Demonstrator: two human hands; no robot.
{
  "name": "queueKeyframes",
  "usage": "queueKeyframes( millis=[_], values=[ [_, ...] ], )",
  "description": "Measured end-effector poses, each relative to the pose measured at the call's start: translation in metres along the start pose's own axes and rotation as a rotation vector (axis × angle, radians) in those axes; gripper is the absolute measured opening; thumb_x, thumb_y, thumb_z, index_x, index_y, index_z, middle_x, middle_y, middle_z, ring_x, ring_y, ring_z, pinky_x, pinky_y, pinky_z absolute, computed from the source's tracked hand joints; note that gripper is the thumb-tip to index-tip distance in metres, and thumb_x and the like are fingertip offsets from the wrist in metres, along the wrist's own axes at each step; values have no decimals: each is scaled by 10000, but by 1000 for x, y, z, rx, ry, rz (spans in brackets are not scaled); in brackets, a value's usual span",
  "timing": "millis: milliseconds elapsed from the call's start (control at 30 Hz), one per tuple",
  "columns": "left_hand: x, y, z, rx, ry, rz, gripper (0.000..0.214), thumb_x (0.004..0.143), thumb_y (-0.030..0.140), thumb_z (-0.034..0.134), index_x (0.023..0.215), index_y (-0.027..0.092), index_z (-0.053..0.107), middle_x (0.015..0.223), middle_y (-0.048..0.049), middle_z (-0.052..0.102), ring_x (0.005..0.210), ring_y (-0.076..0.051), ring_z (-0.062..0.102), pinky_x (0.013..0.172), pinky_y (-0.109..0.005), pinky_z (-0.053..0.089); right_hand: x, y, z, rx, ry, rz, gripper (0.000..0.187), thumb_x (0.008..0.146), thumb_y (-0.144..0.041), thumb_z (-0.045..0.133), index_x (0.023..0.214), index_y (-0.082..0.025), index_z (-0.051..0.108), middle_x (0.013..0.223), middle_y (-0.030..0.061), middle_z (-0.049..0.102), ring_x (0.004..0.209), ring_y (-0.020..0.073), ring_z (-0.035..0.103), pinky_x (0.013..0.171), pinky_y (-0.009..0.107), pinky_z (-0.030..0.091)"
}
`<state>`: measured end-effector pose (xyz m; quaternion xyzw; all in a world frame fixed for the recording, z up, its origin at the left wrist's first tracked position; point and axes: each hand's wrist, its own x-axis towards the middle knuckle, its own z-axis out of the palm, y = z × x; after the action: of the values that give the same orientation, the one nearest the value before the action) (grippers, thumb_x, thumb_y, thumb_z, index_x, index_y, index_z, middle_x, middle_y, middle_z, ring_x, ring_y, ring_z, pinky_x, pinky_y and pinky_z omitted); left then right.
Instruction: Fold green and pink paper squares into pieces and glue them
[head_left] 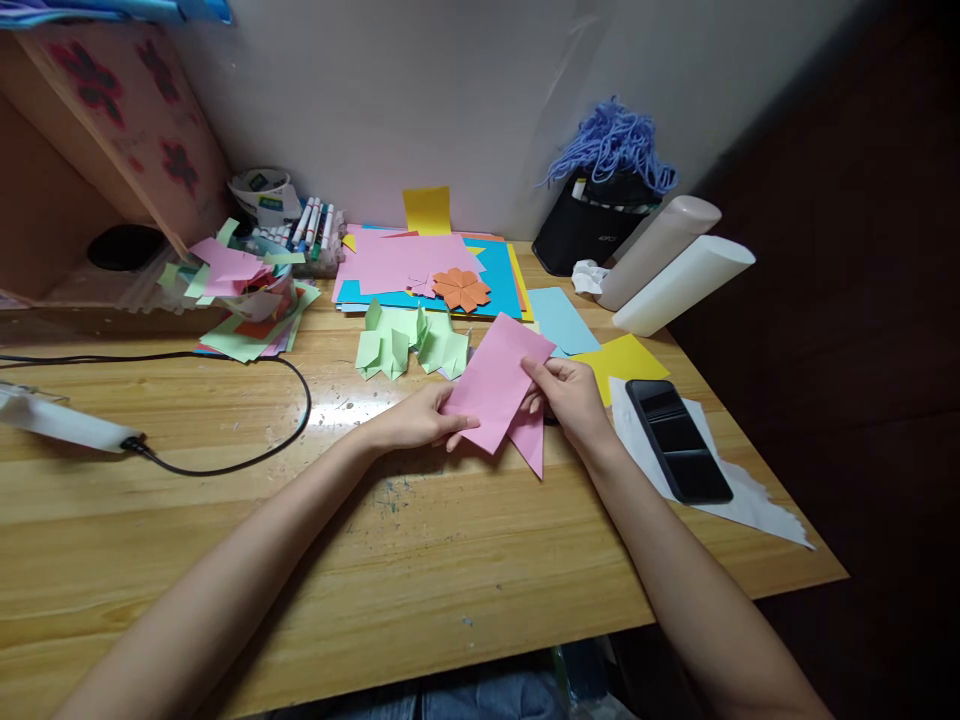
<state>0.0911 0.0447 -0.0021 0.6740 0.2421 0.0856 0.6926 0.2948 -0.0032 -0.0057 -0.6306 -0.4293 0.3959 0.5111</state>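
Between my two hands, a pink sheet of paper point(499, 385) is held tilted above the wooden table. My left hand point(420, 418) pinches its lower left edge, thumb on top. At its right edge, my right hand point(566, 395) grips it between thumb and fingers; some fingers are hidden behind. A pointed pink piece of paper point(531, 445) shows below the sheet; whether it is joined to it I cannot tell. Just beyond my left hand stand several folded light green paper pieces point(411, 340). An orange paper flower point(460, 290) lies farther back on stacked coloured paper.
A black phone point(679, 440) rests on white paper at right, near yellow paper point(626, 365). White bottles point(686, 285) and a black pouch point(592, 230) with blue yarn stand behind. A scrap-filled cup point(259, 295), markers point(315, 225) and a black cable point(307, 400) are at left.
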Motion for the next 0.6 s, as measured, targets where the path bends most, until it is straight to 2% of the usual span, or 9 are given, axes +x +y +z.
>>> queueKeyframes(
  millis=[167,400,533,600],
  values=[
    [0,-1,0,3,-13,8,178,771,311,535,741,161,443,488,42,482,414,-59,363,423,-208,269,3,6,-2,27,37,-15,438,732,-521,559,466,-180,486,396,-14,543,305,118,483,294,224,350],
    [-5,4,-1,-42,20,-19,158,722,283,561,693,156,471,451,51,462,394,-58,369,403,-203,241,7,5,-8,91,72,13,436,758,-549,481,527,-183,530,441,10,567,358,142,505,339,259,396],
    [-2,-4,-4,-294,154,37,228,734,279,545,587,161,416,363,79,334,336,-38,245,378,-201,174,5,-5,-14,88,-111,30,543,817,-570,317,563,-160,567,454,42,570,410,146,548,405,265,429],
    [1,-9,-5,-436,226,76,217,749,280,537,614,159,417,359,92,301,329,-31,187,372,-193,136,1,-9,-14,-26,-182,-15,488,820,-540,364,621,-153,586,513,48,593,465,150,570,456,275,445]
  ],
)
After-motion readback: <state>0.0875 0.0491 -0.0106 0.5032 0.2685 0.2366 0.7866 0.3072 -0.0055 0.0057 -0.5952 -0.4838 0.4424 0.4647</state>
